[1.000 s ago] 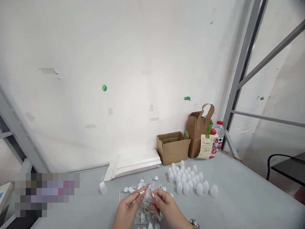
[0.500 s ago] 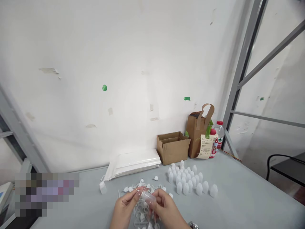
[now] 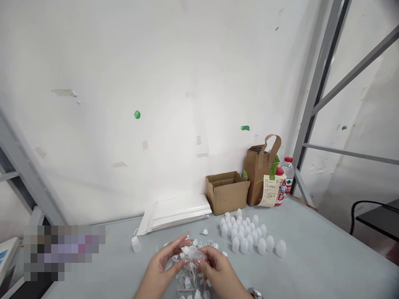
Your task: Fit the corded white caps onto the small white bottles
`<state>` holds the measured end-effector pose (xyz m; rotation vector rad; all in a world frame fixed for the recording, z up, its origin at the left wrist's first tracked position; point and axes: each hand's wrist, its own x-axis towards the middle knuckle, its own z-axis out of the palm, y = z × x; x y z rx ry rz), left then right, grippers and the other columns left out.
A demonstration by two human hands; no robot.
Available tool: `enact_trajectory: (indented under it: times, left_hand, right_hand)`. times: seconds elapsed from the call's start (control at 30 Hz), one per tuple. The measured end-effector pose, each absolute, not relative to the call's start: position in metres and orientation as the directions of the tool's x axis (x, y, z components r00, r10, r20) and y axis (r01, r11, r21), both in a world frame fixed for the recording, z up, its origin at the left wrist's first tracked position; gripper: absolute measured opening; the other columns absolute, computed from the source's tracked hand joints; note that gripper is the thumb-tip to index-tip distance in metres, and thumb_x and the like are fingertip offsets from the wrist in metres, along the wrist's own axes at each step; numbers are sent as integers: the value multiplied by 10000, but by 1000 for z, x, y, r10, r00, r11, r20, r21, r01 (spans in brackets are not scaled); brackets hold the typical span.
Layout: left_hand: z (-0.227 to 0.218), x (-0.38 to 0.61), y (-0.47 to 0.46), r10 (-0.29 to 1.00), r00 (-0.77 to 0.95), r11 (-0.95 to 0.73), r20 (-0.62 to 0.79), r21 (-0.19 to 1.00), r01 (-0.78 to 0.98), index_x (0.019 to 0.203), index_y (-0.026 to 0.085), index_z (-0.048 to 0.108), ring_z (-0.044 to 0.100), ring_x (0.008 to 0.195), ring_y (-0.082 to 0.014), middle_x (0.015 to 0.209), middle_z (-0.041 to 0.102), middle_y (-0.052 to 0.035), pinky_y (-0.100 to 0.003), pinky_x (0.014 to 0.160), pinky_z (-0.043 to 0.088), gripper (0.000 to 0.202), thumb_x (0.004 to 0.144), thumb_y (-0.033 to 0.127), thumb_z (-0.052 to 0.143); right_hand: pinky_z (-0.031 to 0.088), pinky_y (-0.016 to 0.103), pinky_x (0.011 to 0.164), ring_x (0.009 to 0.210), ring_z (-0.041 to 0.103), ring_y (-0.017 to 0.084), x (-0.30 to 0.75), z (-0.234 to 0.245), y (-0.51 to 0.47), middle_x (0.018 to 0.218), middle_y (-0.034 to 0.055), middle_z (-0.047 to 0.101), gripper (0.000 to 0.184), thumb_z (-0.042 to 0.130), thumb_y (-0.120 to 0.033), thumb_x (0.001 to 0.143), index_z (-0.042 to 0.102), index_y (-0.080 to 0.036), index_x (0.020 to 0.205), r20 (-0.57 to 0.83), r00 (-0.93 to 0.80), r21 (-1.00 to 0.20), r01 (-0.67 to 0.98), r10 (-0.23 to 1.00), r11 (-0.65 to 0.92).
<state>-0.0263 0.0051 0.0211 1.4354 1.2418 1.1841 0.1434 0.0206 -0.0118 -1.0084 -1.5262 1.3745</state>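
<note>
A small translucent plastic bottle [image 3: 197, 254] lies on its side in the grip of my right hand [image 3: 215, 265], its fingers closed round the base end. A white cap piece [image 3: 185, 250] shows at the other end of the bottle; whether it is seated cannot be made out. Beside that end, my left hand [image 3: 166, 261] has its thumb and fingers spread apart around the cap. Under both hands lies a loose pile of white caps with cord-like loops [image 3: 188, 283], partly hidden by them.
Several translucent bottles [image 3: 245, 246] stand in a group to the right. One capped bottle [image 3: 136, 244] stands at the left. Behind are white flat packages [image 3: 177, 211], a cardboard box [image 3: 227, 199], a brown paper bag [image 3: 254, 178] and a drink bottle [image 3: 288, 170].
My left thumb and fingers have opened from a pinch at the bottle's cap end and spread apart. The bottle stays in my right hand, now turned more level.
</note>
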Motion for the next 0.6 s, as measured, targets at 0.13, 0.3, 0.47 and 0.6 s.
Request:
enact_trajectory:
  times: [0.13, 0.3, 0.47, 0.6]
  left_hand:
    - [29, -29, 1, 983, 110, -175, 147, 930, 324, 846, 322, 743, 589, 1046, -278, 1052, 711, -44, -357, 954, 421, 244, 604, 294, 723]
    - [23, -24, 2, 987, -22, -142, 157, 938, 316, 627, 259, 742, 643, 853, -257, 804, 736, -60, -324, 822, 479, 134, 634, 380, 685]
    - [16, -22, 7, 993, -113, -21, 28, 998, 64, 627, 203, 638, 645, 704, -221, 645, 712, -35, -291, 671, 492, 261, 616, 462, 670]
    - [14, -21, 11, 992, -120, 21, -29, 998, -61, 723, 199, 661, 652, 759, -229, 706, 728, -41, -291, 679, 495, 336, 515, 449, 742]
  right_hand:
    - [366, 229, 508, 504, 428, 109, 143, -14, 22, 572, -43, 480, 312, 582, -473, 711, 568, -168, 777, 38, -383, -999, -2, 923, 40]
    - [360, 234, 573, 578, 456, 127, 145, -12, 17, 603, -35, 502, 132, 562, -263, 724, 583, -157, 800, 90, -371, -975, 157, 924, 158]
    - [367, 225, 591, 622, 474, 136, 145, -13, 14, 669, -20, 550, 146, 555, -161, 704, 583, -169, 847, 121, -377, -934, 272, 918, 234]
    - [397, 251, 640, 667, 507, 159, 147, -16, 15, 724, 16, 585, 131, 526, -214, 758, 577, -166, 869, 174, -325, -901, 329, 930, 283]
